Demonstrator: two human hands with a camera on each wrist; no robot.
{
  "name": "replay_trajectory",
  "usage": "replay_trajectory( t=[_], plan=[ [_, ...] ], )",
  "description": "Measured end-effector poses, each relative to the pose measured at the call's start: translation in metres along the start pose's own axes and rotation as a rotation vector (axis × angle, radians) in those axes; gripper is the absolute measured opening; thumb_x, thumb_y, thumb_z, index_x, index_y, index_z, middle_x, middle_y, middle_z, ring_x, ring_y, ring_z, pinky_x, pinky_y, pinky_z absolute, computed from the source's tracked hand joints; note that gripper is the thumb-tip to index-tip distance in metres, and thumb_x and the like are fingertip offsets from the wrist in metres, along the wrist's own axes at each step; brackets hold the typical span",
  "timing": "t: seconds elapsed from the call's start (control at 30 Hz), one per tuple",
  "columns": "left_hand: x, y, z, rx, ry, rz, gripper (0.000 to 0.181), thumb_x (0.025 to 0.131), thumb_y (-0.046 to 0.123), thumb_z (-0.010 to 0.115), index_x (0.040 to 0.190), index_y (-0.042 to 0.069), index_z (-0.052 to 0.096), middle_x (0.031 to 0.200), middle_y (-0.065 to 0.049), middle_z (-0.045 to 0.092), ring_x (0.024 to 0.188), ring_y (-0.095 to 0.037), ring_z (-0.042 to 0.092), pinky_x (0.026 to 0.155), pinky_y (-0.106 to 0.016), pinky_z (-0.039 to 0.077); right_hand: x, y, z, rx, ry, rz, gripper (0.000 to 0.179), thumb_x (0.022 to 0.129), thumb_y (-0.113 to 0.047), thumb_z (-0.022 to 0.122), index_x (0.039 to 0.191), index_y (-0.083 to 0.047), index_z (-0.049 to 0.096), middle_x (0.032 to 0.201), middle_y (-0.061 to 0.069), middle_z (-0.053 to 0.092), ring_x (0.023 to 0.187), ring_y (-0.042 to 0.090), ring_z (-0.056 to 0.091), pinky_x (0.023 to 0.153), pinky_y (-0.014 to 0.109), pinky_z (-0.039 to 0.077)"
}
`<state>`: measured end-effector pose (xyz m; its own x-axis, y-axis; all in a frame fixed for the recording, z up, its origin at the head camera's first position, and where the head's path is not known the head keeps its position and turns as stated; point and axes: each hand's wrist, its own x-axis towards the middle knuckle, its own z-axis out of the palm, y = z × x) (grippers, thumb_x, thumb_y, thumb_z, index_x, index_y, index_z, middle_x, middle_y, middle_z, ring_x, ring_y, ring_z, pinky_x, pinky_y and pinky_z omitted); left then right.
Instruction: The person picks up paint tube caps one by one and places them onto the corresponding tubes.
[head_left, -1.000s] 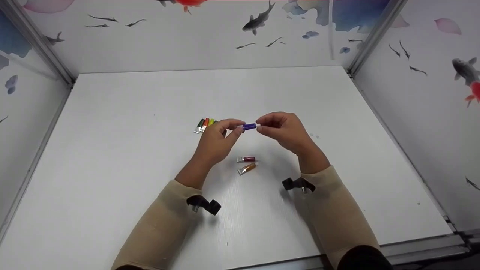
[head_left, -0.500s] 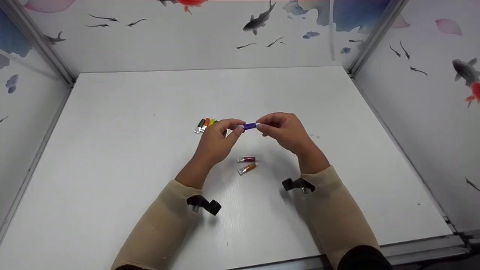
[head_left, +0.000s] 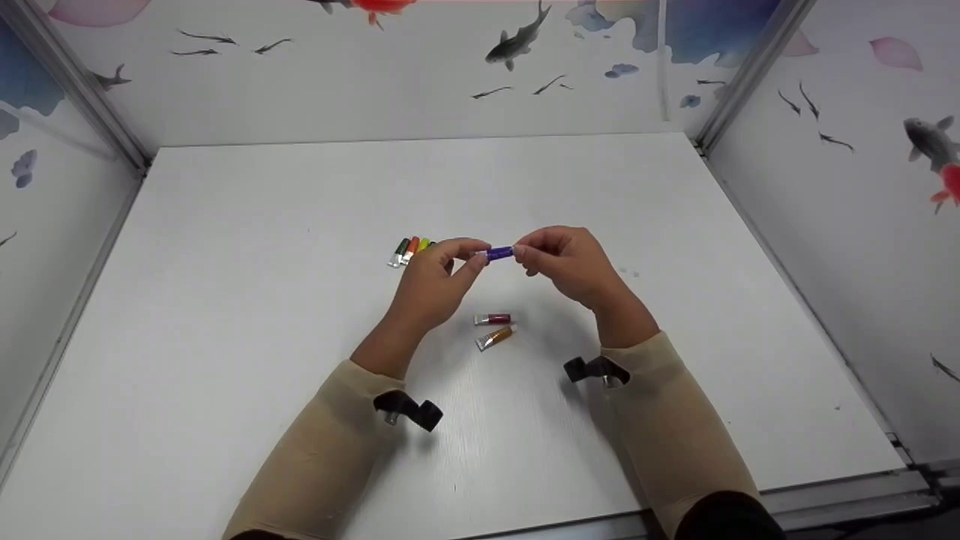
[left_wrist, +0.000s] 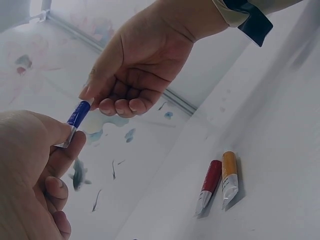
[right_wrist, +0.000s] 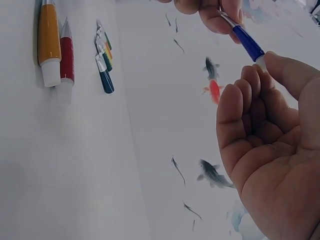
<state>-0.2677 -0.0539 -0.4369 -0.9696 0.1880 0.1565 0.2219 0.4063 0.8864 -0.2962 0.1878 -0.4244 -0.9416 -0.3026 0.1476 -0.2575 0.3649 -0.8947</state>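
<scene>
Between the two hands a small purple-blue paint tube [head_left: 499, 253] is held above the table. My left hand [head_left: 437, 281] pinches its flat silver end between thumb and fingers. At the other end, my right hand [head_left: 574, 262] pinches the white cap [right_wrist: 261, 62], which is mostly covered in the head view. In the right wrist view the tube [right_wrist: 248, 43] slants between both sets of fingertips. Below the hands, a dark red paint tube [head_left: 498, 319] and an ochre paint tube [head_left: 496, 337] lie side by side on the table.
Behind my left hand lies a row of several paint tubes [head_left: 411, 247], green, orange and yellow among them, partly hidden by that hand. The white table [head_left: 247, 300] is bordered by panels [head_left: 420, 82] printed with fish. Black wrist mounts [head_left: 409, 409] stick out from the sleeves.
My right hand's thumb and fingers have shifted slightly around the cap. The left hand and the tube stay almost in the same place.
</scene>
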Motion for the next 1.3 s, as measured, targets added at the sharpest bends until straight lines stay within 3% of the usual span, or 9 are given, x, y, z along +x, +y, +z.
replay_trajectory(
  t=[0.23, 0.4, 0.63, 0.83, 1.07, 1.3],
  plan=[
    [-0.0002, 0.0017, -0.0002, 0.001, 0.0, -0.023, 0.023, 0.107, 0.038, 0.066, 0.125, 0.029, 0.077, 0.119, 0.007, 0.074, 0.13, -0.016, 0.064, 0.119, -0.046, 0.049, 0.0007, 0.0006, 0.0015, -0.036, 0.003, 0.018, 0.024, 0.104, -0.028, 0.072, 0.107, -0.006, 0.08, 0.086, 0.003, 0.071, 0.083, 0.022, 0.068, 0.082, 0.042, 0.06],
    [-0.0004, 0.0024, 0.0, 0.002, 0.002, -0.026, 0.022, 0.107, 0.037, 0.067, 0.124, 0.029, 0.077, 0.119, 0.007, 0.074, 0.131, -0.016, 0.064, 0.12, -0.046, 0.049, 0.0004, 0.0003, 0.0012, -0.043, 0.004, 0.038, 0.019, 0.104, -0.029, 0.072, 0.103, -0.011, 0.079, 0.087, 0.005, 0.071, 0.084, 0.024, 0.067, 0.082, 0.047, 0.059],
    [0.0, 0.0021, 0.0004, 0.001, 0.007, -0.012, 0.024, 0.107, 0.037, 0.067, 0.126, 0.028, 0.077, 0.121, 0.006, 0.074, 0.133, -0.016, 0.063, 0.12, -0.047, 0.049, 0.0, -0.0015, 0.0007, -0.031, 0.011, 0.021, 0.019, 0.104, -0.028, 0.071, 0.099, -0.011, 0.079, 0.085, 0.004, 0.07, 0.083, 0.024, 0.067, 0.077, 0.035, 0.056],
    [0.0007, 0.0017, 0.0011, 0.008, 0.006, -0.003, 0.027, 0.106, 0.038, 0.067, 0.129, 0.027, 0.077, 0.124, 0.007, 0.073, 0.133, -0.016, 0.063, 0.119, -0.051, 0.049, -0.0001, -0.0015, 0.0005, -0.04, 0.025, 0.023, 0.019, 0.104, -0.029, 0.071, 0.099, -0.012, 0.079, 0.087, 0.005, 0.07, 0.083, 0.024, 0.068, 0.078, 0.033, 0.058],
    [0.0004, 0.0017, 0.0015, 0.042, 0.0, -0.004, 0.03, 0.104, 0.039, 0.07, 0.132, 0.028, 0.075, 0.131, 0.006, 0.072, 0.133, -0.016, 0.062, 0.118, -0.049, 0.05, 0.0001, -0.0009, 0.0015, -0.043, 0.036, 0.018, 0.022, 0.104, -0.03, 0.071, 0.103, -0.009, 0.08, 0.087, 0.002, 0.07, 0.083, 0.023, 0.068, 0.082, 0.042, 0.059],
    [0.0001, 0.0002, 0.0026, 0.103, 0.034, 0.018, 0.032, 0.101, 0.041, 0.074, 0.131, 0.029, 0.076, 0.126, 0.008, 0.074, 0.127, -0.014, 0.065, 0.113, -0.048, 0.054, 0.0005, -0.0009, 0.0018, -0.046, 0.034, 0.025, 0.021, 0.104, -0.031, 0.072, 0.103, -0.012, 0.081, 0.088, 0.002, 0.071, 0.083, 0.023, 0.068, 0.08, 0.034, 0.059]
  ],
)
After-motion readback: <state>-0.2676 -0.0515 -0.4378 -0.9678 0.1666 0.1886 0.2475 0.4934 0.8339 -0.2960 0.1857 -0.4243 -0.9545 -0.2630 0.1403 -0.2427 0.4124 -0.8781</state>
